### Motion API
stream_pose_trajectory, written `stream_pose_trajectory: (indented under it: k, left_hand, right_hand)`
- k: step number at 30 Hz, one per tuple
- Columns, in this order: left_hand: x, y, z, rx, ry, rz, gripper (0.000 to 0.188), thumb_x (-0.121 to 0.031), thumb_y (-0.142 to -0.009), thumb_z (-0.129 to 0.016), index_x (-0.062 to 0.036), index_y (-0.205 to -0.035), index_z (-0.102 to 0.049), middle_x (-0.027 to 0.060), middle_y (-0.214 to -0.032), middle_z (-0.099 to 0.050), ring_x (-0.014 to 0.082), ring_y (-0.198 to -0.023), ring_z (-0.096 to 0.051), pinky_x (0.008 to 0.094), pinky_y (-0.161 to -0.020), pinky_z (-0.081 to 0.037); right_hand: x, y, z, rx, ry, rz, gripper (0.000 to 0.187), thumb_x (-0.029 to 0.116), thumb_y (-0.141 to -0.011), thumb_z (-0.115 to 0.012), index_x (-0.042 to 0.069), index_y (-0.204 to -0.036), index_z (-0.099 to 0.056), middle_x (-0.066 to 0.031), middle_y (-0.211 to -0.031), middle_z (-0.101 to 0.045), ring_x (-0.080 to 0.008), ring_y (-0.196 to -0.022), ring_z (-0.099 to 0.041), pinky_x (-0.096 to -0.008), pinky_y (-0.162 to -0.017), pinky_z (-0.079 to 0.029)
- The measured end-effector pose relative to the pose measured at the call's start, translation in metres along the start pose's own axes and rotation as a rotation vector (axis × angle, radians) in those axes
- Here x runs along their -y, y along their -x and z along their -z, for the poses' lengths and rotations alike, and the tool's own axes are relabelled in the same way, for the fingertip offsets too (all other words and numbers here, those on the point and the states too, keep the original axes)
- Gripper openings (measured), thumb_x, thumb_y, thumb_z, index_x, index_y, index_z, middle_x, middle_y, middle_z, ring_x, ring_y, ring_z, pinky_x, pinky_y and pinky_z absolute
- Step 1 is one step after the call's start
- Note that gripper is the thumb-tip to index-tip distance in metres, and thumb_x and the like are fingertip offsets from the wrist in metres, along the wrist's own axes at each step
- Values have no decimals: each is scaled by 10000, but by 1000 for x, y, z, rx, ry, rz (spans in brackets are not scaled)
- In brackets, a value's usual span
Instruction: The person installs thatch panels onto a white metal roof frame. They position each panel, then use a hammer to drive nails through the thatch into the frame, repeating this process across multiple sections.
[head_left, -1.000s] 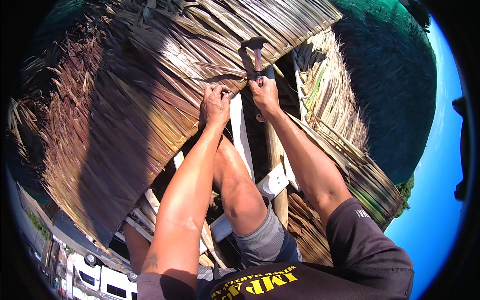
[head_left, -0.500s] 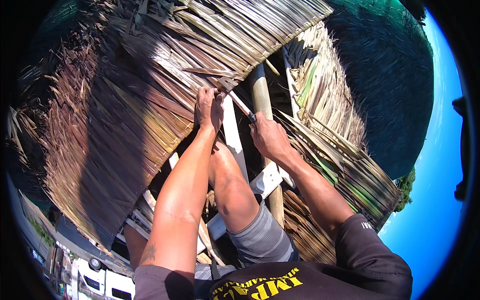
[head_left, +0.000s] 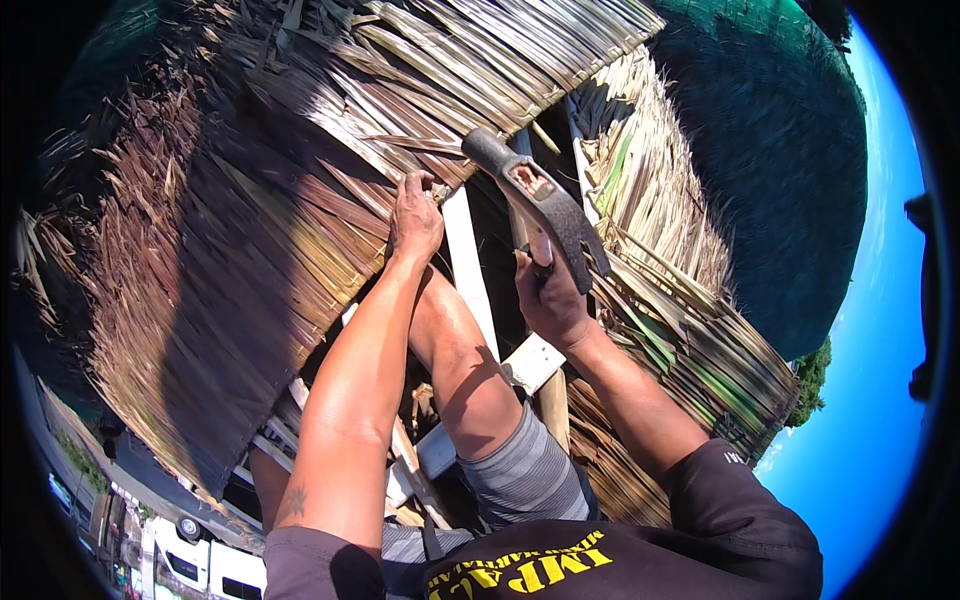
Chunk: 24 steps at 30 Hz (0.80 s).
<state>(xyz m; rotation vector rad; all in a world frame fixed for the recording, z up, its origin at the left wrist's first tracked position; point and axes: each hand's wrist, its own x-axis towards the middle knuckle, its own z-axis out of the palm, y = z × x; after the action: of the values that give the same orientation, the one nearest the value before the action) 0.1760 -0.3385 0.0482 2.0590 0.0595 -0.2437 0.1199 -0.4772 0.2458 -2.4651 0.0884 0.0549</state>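
My right hand (head_left: 555,305) is closed around the handle of a claw hammer (head_left: 558,215), whose dark head is raised, with the claw pointing toward me. My left hand (head_left: 415,218) rests at the edge of a dried-leaf thatch panel (head_left: 235,290). Its fingertips are pinched together beside the top of a white wooden slat (head_left: 468,275); what they hold, if anything, is too small to name. The hammer head is to the right of the left fingers and apart from them. Another thatch panel (head_left: 500,60) lies above, its stitched edge close to the hammer.
A round pole (head_left: 553,410) runs behind the hammer, and a white crosspiece (head_left: 535,362) is near my bent knee (head_left: 470,400). Dark gaps show between the frame pieces. More thatch (head_left: 690,330) slopes away at right. White vehicles (head_left: 190,560) are far below at left.
The hammer has lifted off the spot by my left fingers and swung up toward me and to the right. My right hand has lowered and turned; the left hand stays nearly in place.
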Motion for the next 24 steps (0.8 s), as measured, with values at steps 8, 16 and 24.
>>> stream_pose_trajectory:
  k: [8,16,24]
  left_hand:
    - [13,-6,3,185,133,64,384,106,-861,-526,-15,-1225,-527,180,-1126,-629,315,-1054,-635,399,-950,-504]
    - [-36,61,49,200,249,10,487,38,-846,-601,-40,-1318,-514,173,-1155,-654,304,-1084,-658,364,-926,-517]
    - [-34,136,152,-101,284,179,416,8,-894,-692,-97,-1273,-554,93,-865,-720,172,-774,-703,316,-690,-536]
  right_hand:
    - [-7,-8,2,-114,-95,-10,203,56,-905,-620,36,-1061,-492,-201,-767,-643,-435,-678,-651,-476,-582,-534]
    - [-8,-27,-50,237,123,-290,229,180,-918,-579,-47,-915,-552,-270,-765,-655,-427,-733,-680,-491,-673,-512]
    - [87,-16,-111,694,81,-276,255,197,-875,-636,-41,-965,-650,-281,-843,-693,-430,-844,-703,-483,-752,-549]
